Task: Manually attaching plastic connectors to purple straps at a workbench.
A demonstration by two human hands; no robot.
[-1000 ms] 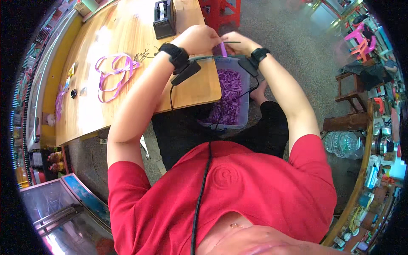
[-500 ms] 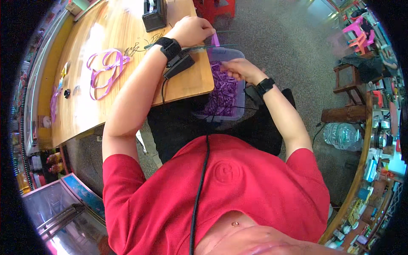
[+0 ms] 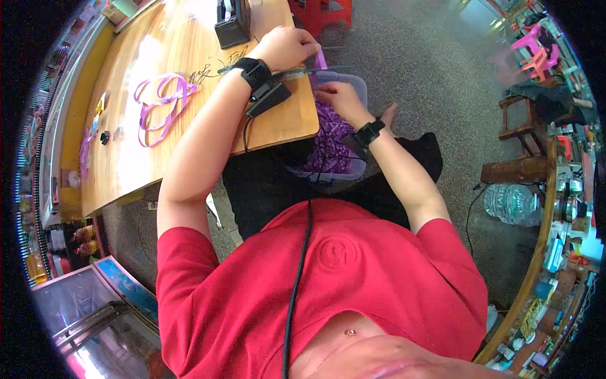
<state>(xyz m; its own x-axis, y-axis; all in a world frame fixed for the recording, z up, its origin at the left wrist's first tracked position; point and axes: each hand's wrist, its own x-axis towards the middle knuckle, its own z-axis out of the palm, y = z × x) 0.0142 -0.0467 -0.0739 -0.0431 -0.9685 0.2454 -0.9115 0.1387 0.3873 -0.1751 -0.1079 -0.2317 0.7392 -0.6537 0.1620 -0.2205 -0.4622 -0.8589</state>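
Observation:
My left hand (image 3: 287,48) is over the table's right edge, its thumb and finger pinched on a short strip of purple ribbon (image 3: 320,60) that hangs past the edge. Just below it, my right hand (image 3: 339,99) is closed with fingertips together by the table edge; whatever they hold is too small to tell. Under the right hand stands a clear plastic tub (image 3: 360,95) filled with purple ribbon pieces (image 3: 329,139). A small black device (image 3: 269,99) with a cord sits on the table below my left wrist, and thin dark green rods (image 3: 334,68) stick out past the edge.
On the wooden table (image 3: 189,38) lie a loose length of looped purple ribbon (image 3: 150,120) and a small black piece (image 3: 105,137); a black tape dispenser (image 3: 232,31) stands at the back. A red stool (image 3: 322,16) is beyond, a large clear bottle (image 3: 511,203) at right.
My right hand has moved up and left, from over the tub to the table edge under my left hand, and its fingers have come together. The left hand keeps its pinch on the ribbon.

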